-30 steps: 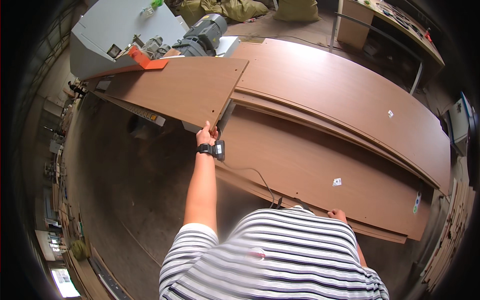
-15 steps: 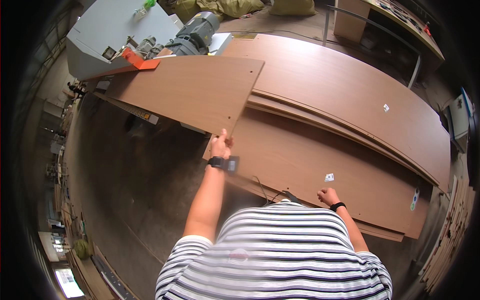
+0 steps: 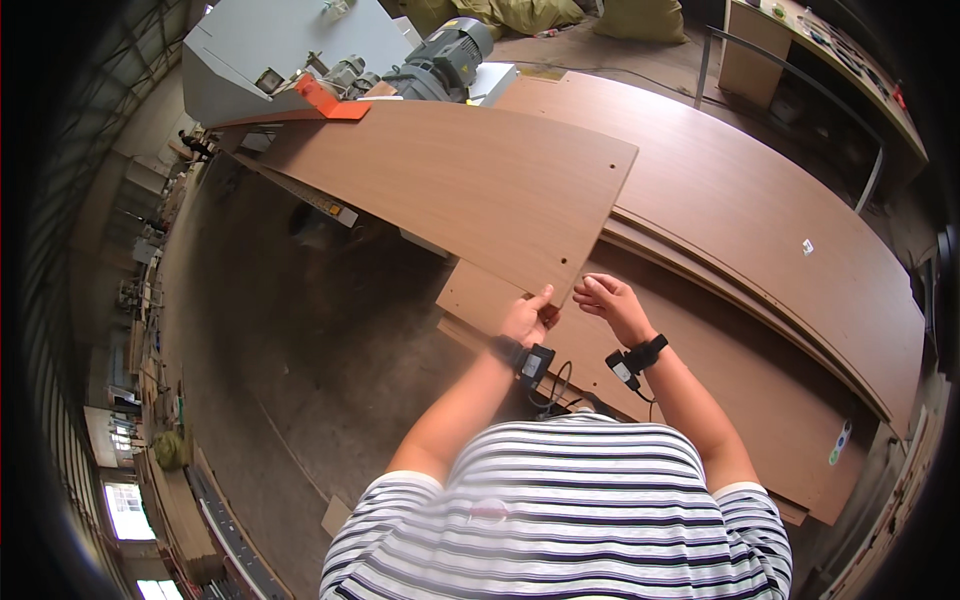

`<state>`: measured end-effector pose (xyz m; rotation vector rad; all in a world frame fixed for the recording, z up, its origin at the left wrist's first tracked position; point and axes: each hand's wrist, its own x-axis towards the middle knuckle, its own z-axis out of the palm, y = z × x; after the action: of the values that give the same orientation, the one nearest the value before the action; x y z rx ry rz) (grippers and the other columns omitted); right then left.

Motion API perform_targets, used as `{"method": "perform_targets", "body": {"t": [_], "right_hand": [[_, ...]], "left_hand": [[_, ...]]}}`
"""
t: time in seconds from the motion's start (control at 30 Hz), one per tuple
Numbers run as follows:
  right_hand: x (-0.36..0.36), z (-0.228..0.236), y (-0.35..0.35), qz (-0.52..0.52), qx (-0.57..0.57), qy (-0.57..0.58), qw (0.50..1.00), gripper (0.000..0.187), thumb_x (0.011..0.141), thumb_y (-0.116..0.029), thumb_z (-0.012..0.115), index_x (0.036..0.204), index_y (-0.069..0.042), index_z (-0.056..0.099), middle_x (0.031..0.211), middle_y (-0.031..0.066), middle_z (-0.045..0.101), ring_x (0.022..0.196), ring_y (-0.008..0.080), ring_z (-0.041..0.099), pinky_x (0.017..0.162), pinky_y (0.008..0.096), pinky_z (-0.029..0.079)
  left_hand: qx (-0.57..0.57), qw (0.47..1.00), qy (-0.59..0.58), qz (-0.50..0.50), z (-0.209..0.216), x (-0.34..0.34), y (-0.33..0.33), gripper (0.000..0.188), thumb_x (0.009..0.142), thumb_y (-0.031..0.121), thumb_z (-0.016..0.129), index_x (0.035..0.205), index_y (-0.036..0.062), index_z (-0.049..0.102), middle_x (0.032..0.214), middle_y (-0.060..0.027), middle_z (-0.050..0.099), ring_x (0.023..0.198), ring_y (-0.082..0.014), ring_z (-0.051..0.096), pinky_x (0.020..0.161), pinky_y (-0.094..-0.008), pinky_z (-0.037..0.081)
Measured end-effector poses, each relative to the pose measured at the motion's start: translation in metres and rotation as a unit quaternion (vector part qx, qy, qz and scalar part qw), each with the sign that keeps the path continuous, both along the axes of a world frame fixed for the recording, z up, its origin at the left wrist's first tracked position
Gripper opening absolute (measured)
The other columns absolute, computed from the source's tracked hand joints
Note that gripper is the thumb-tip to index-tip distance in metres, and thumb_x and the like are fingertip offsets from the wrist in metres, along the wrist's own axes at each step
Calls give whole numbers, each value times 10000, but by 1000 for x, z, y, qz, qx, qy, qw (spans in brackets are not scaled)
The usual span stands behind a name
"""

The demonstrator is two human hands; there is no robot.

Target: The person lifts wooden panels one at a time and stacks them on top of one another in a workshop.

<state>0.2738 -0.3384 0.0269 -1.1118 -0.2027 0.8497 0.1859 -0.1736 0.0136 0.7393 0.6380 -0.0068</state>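
A long brown wood-look panel [image 3: 450, 190] slants out from the machine at the upper left, with two small holes near its close end. My left hand [image 3: 532, 318] grips its near corner, thumb on top and fingers underneath. Just right of that corner is my right hand [image 3: 615, 308], its fingers loosely bent and slightly apart beside the panel's end edge; I see nothing in it. Under and beyond the held panel lie stacked panels of the same brown: an upper one [image 3: 740, 190] at the far side and a lower one [image 3: 700, 350] closer to me.
An orange bracket [image 3: 335, 105] and a grey motor [image 3: 445, 58] sit on the pale machine housing [image 3: 270, 45]. A metal rail [image 3: 790, 70] and a workbench [image 3: 830, 45] stand at the upper right. Green sacks [image 3: 640, 18] lie at the back. Dark floor [image 3: 330, 320] extends to the left.
The held panel has slid right and toward me, out from the machine, with my left hand on its corner. My right hand has moved up and left to the panel's end.
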Motion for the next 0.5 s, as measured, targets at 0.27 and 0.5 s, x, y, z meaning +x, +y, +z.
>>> {"method": "perform_targets", "body": {"t": [0.27, 0.5], "right_hand": [[1, 12, -36, -6, -17, 47, 999, 208, 848, -221, 512, 901, -21, 532, 819, 38, 580, 694, 121, 577, 651, 250, 482], [-16, 9, -91, -57, -37, 60, 996, 142, 847, -188, 500, 818, -50, 488, 707, -15, 479, 616, 72, 506, 631, 226, 471]], "left_hand": [[-73, 996, -38, 29, -20, 1, 11, 190, 779, 265, 623, 850, 121, 521, 750, 0, 567, 685, -123, 540, 629, -261, 431], [-103, 991, -32, 82, 0, -1, 29, 246, 770, 303, 625, 886, 109, 527, 808, -15, 560, 802, -154, 529, 743, -272, 426]]}}
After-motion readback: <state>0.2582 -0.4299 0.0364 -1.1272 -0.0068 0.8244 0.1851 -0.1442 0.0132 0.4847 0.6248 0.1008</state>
